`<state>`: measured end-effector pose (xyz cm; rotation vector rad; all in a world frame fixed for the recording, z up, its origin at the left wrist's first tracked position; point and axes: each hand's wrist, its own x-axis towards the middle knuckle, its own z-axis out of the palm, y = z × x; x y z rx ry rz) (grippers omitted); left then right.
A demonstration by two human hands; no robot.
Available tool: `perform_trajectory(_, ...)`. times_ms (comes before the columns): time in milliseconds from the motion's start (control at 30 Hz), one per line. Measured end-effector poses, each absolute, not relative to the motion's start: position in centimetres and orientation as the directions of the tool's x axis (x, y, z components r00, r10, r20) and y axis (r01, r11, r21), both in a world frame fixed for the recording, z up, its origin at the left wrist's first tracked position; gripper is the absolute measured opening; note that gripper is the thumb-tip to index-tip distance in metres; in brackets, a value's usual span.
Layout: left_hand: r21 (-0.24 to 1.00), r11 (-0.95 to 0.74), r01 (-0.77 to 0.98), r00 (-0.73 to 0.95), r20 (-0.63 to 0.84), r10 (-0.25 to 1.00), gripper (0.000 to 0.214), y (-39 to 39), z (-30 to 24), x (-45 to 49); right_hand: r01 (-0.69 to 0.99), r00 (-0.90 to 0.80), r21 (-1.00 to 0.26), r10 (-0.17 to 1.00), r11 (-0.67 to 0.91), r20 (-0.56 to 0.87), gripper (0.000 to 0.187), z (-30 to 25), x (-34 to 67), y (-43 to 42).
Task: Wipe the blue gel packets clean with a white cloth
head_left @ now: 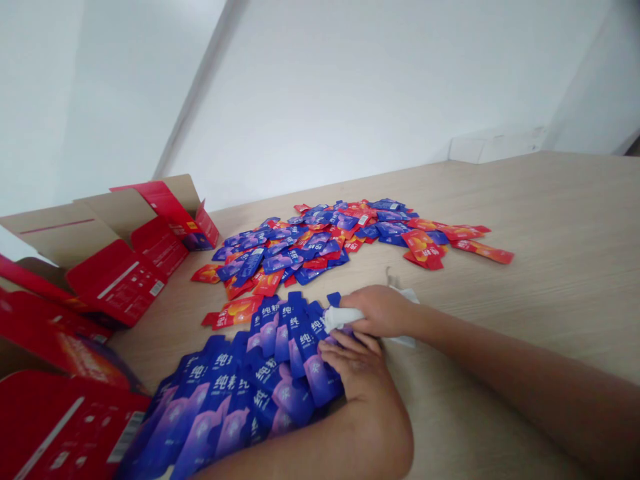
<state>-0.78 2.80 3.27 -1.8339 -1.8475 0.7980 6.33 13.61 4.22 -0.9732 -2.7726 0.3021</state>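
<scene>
Rows of overlapping blue-purple sachets (250, 393) lie in front of me, printed with white characters. My left hand (356, 363) reaches in from the bottom and rests on the right end of these sachets, its fingers stretched out and slightly apart. Just beyond it, my right hand (383, 310) is closed around a white, soft-looking piece (343, 319). One end pokes out over the sachets, and more white shows on the far side of the wrist. Whether it is cloth, tissue or plastic I cannot make out.
Behind the rows spreads a loose heap of blue and orange-red sachets (310, 243). Open red cartons (120, 280) stand along the left, another red carton (65, 427) nearest me. A white box (500, 147) sits against the wall at the back of the wooden table (550, 267).
</scene>
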Motion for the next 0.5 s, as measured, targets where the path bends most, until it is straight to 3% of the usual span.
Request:
perform_trajectory(233, -0.650, -0.026, 0.759, -0.052, -0.100, 0.994, 0.055, 2.7, 3.3, -0.8, 0.770, -0.606, -0.169, 0.788, 0.615, 0.105, 0.028, 4.5, 7.6, 14.7)
perform_trajectory(367, -0.601, -0.009, 0.799, -0.046, -0.077, 0.996, 0.052, 2.6, 3.4, -0.8, 0.676, -0.670, -0.253, 0.720, 0.692, 0.179, 0.031, 5.1, 7.3, 14.1)
perform_trajectory(500, -0.555, 0.008, 0.832, -0.041, -0.048, 0.998, 0.050, 2.6, 3.4, -0.7, 0.612, -0.758, -0.264, 0.648, 0.745, 0.073, 0.028, 4.7, 6.7, 13.9)
